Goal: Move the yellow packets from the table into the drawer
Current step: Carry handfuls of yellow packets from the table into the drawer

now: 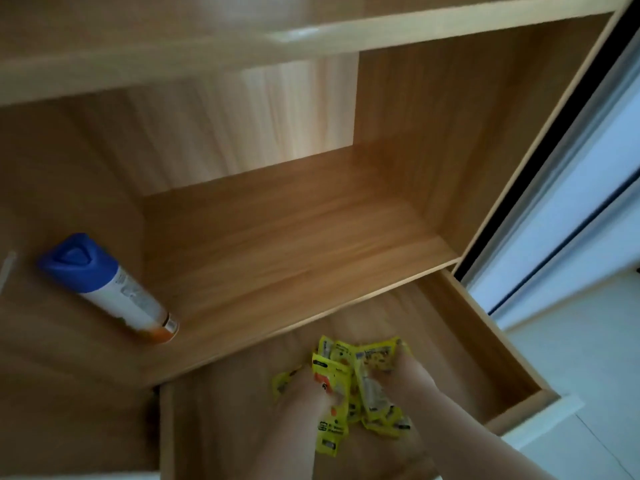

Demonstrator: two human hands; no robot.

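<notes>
A bunch of yellow packets hangs between both my hands over the open wooden drawer, inside its walls. My left hand grips the bunch from the left and my right hand grips it from the right. More yellow packets show below the hands, close to the drawer floor. The picture is blurred by motion, so single packets are hard to tell apart.
A spray can with a blue cap lies on its side on the wooden table top at the left. Wooden shelves rise behind it. A dark-framed sliding glass door runs along the right, with pale floor below.
</notes>
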